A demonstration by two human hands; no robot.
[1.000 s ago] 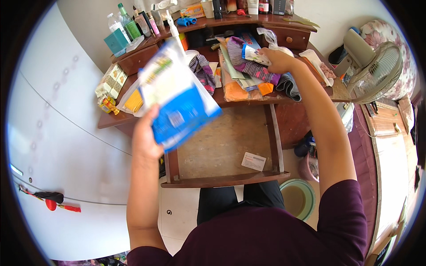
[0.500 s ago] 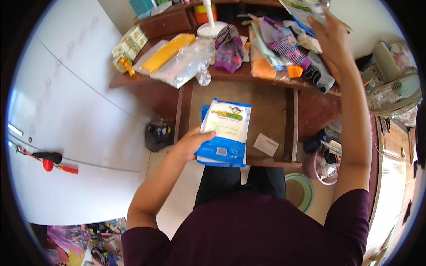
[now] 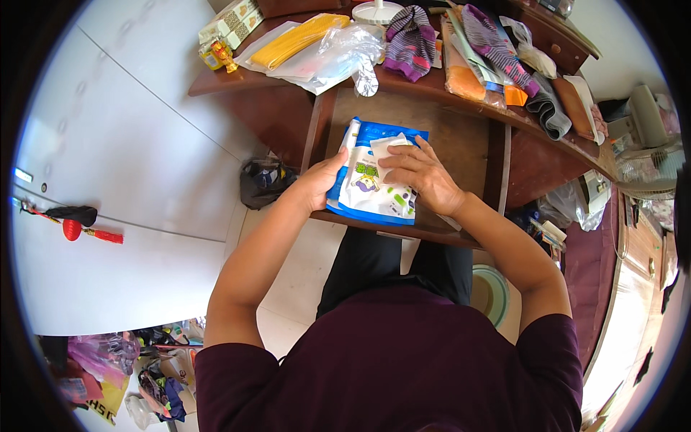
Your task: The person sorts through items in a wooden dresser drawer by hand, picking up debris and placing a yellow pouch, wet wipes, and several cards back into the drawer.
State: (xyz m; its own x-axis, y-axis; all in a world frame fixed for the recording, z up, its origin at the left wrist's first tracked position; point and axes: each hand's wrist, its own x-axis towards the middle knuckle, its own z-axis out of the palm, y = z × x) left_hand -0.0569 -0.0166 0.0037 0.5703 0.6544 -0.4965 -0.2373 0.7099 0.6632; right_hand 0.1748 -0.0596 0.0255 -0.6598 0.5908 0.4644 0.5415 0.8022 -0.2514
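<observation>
A small stack of blue-and-white plastic packets (image 3: 371,198) lies over the front part of a pulled-out wooden drawer (image 3: 464,137). My left hand (image 3: 322,180) grips the stack by its left edge, thumb on top. Over the upper right of the top packet, which bears a cartoon figure and green shapes, my right hand (image 3: 428,180) is closed, fingers bent across it and a white flap. The right fingers cover part of the packet's face. Below the right wrist, a pale card (image 3: 450,222) is mostly hidden.
On the desk lie a yellow bundle (image 3: 306,39), a clear plastic bag (image 3: 353,54), a striped sock (image 3: 410,43), another striped sock (image 3: 493,47) and a grey rolled cloth (image 3: 551,108). A fan (image 3: 651,169) stands right; a green basin (image 3: 502,288) sits below the drawer.
My right hand has come down from the desk's upper right, bringing a packet onto the stack in my left hand. The stack has moved slightly up in view, and the view has shifted.
</observation>
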